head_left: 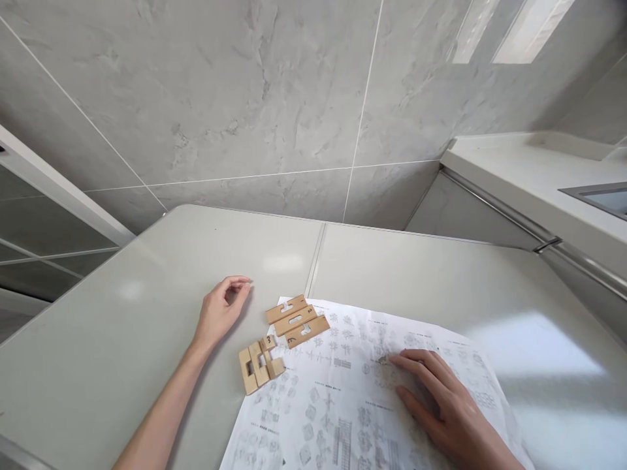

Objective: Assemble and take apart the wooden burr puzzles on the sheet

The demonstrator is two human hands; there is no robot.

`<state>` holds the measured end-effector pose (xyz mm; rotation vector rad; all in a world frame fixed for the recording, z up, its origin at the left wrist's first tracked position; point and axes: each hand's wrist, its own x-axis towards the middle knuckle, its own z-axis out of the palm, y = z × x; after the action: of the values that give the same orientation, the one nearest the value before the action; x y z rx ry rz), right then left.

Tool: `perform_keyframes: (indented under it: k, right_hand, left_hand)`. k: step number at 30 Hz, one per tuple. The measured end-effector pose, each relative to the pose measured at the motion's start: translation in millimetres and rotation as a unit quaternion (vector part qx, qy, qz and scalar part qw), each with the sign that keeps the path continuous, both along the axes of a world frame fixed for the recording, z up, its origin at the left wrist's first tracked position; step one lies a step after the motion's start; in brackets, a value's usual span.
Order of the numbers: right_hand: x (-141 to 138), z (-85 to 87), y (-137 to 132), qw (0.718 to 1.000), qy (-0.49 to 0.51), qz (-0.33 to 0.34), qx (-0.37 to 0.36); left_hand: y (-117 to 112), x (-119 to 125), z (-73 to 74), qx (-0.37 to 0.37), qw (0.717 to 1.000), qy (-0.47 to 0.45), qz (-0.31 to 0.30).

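My left hand (224, 312) is over the table to the left of the wooden pieces. Its fingers curl towards the thumb until the tips meet, and nothing shows in them. My right hand (443, 395) lies on a printed paper sheet (355, 372), holding nothing, with its thumb apart from the stretched fingers. Three notched wooden puzzle pieces (298, 322), marked with numbers, lie side by side at the sheet's upper left corner. Nearer me, another group of notched wooden pieces (259, 365) sits close together by the sheet's left edge, one marked 3.
The pale table (122, 313) has a seam (316, 261) running across it. Behind it stands a grey tiled wall (255, 98). A white counter (529, 170) with a metal rail is at the right, and a white-framed panel (53, 183) at the left.
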<state>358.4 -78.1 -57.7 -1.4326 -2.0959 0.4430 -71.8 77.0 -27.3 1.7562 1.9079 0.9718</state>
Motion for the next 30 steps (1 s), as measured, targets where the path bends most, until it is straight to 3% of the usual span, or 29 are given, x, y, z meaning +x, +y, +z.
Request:
perform_keyframes:
  k: [30]
  right_hand:
    - [-1.7, 0.1, 1.3, 1.0, 0.007, 0.004, -0.009]
  left_hand:
    - [-1.6, -0.4, 4.4, 0.008, 1.0, 0.016, -0.005]
